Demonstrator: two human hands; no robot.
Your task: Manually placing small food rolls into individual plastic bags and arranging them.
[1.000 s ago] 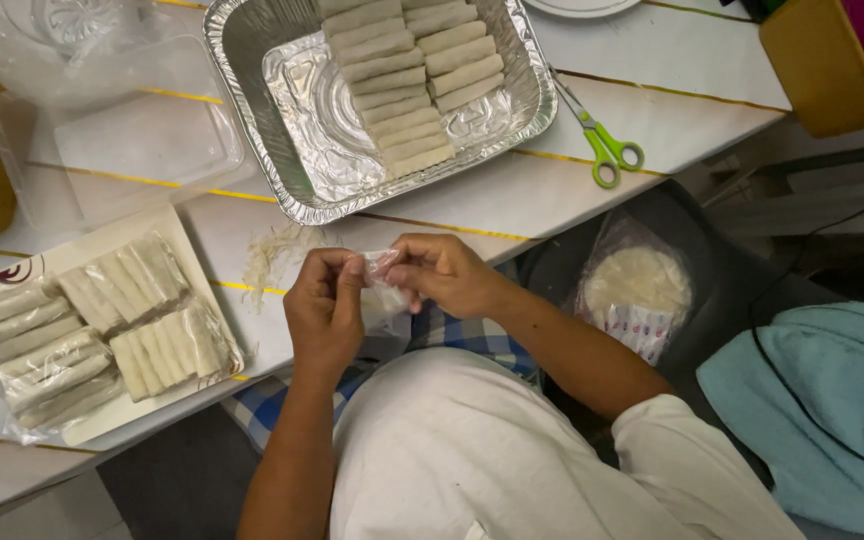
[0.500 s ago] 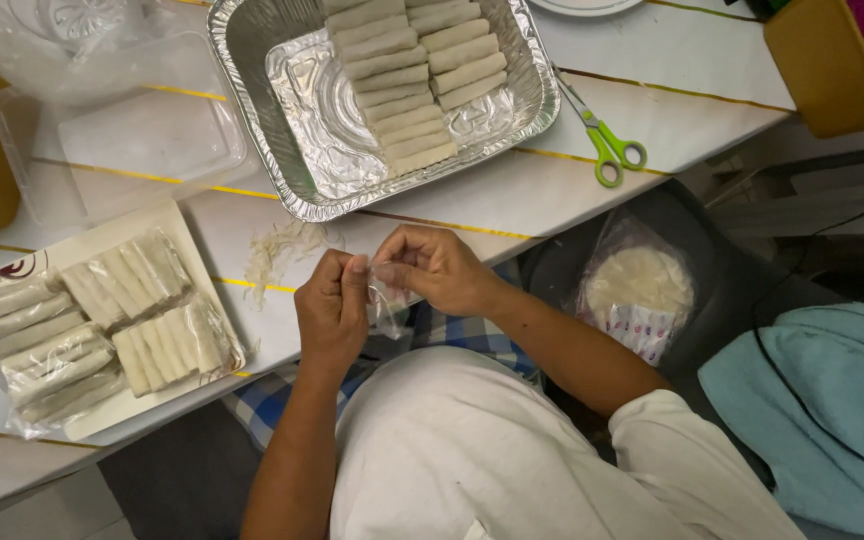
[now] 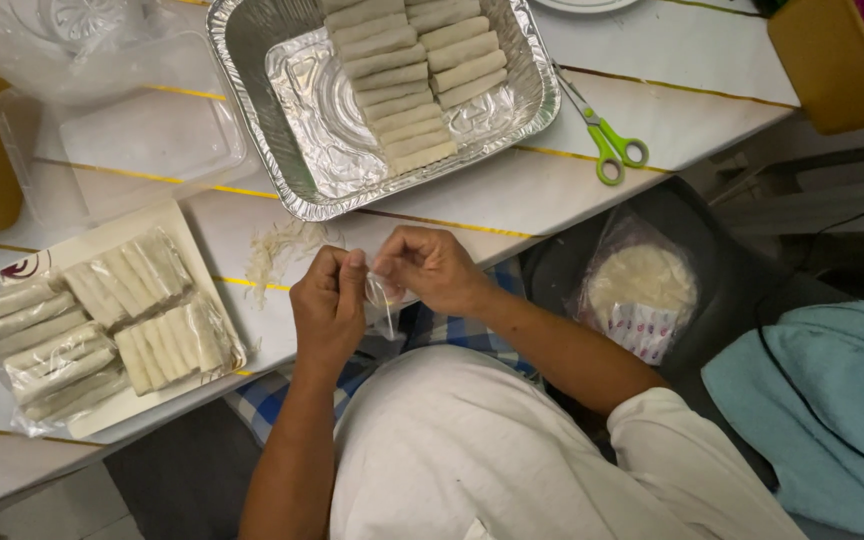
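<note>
Head | clear plastic wrapper [image 3: 384, 300] | pinched between left hand [image 3: 328, 308], right hand [image 3: 434, 268]

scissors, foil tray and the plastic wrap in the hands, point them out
scissors [image 3: 608, 146], head view, on the green handles
foil tray [image 3: 297, 195], head view, on its near rim
plastic wrap [image 3: 383, 300], head view, on the film between both hands
</note>
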